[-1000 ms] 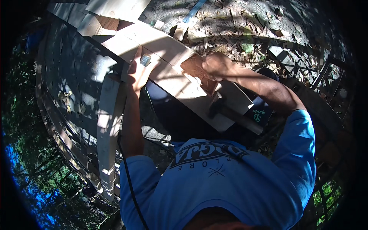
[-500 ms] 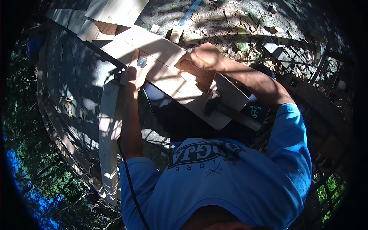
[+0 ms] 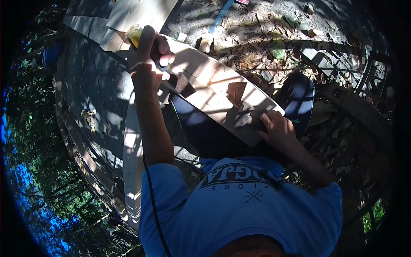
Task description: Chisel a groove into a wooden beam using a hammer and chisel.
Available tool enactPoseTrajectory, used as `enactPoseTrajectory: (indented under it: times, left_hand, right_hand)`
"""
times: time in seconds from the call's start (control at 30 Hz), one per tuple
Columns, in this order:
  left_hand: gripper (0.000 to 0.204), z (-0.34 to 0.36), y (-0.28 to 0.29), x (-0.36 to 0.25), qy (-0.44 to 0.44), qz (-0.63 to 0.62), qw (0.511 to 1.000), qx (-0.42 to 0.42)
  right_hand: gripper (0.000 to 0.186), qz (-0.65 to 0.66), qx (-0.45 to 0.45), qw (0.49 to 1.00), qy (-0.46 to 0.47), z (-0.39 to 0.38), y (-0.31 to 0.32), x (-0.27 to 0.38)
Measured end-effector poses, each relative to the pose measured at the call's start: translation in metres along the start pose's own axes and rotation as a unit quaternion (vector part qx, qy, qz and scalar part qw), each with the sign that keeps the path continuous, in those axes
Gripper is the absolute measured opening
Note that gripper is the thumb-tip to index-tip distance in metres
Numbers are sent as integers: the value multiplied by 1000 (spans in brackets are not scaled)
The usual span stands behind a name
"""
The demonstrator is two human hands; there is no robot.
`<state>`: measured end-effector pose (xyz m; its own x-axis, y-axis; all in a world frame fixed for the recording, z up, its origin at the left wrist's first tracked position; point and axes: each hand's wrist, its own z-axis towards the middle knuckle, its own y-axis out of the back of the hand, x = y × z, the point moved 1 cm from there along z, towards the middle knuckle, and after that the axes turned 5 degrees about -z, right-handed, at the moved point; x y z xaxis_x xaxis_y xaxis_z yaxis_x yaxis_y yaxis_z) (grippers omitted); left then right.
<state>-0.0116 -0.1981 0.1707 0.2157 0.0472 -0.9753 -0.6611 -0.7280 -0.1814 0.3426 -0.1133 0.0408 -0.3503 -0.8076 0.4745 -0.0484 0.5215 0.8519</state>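
A long pale wooden board (image 3: 201,66) lies slantwise across my lap, with a reddish-brown patch (image 3: 235,93) on it. My left hand (image 3: 152,53) is raised over the board's far left part, its fingers wrapped round a tool with a yellow handle (image 3: 135,35). The tool's working end is hidden, so its exact kind does not show. On the board's near right part lies a hammer, its metal head (image 3: 243,115) in view. My right hand (image 3: 279,130) is at that end of the board, fingers curled where the hammer's handle runs; the handle is mostly covered.
More pale boards (image 3: 139,15) lie at the far left. A long upright-looking plank (image 3: 131,171) runs along my left side. Beyond the lap, dry leaves (image 3: 252,55) cover the ground, with a blue strip (image 3: 220,16) at the back. A black cable (image 3: 154,210) crosses my left sleeve.
My left hand has lifted off the board with the tool, tilting it. My right hand has moved from the middle of the board to the hammer at the near right. Loose brown shavings there have largely gone.
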Motion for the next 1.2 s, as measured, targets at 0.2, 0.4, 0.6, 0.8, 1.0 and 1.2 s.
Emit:
enactPoseTrajectory:
  times: [0.2,0.4,0.6,0.8,1.0,1.2]
  left_hand:
    - [37,26,-37,39,22,-99,995,-1]
    - [36,-3,-45,47,-93,-65,994,-11]
    - [23,-35,-32,99,-129,59,990,-7]
    - [24,-84,-23,130,-116,71,991,1]
    - [14,-104,-21,133,-40,148,988,2]
    - [24,-113,-20,136,-44,208,977,-21]
  right_hand:
    - [44,79,103,988,-82,2,-2,5]
    - [66,250,146,953,-89,2,4,-12]
    - [42,667,31,743,-51,19,46,-40]
    - [28,552,-121,822,76,58,109,-29]
    - [15,417,-120,885,168,90,162,15]
    - [46,409,-199,831,320,111,173,50]
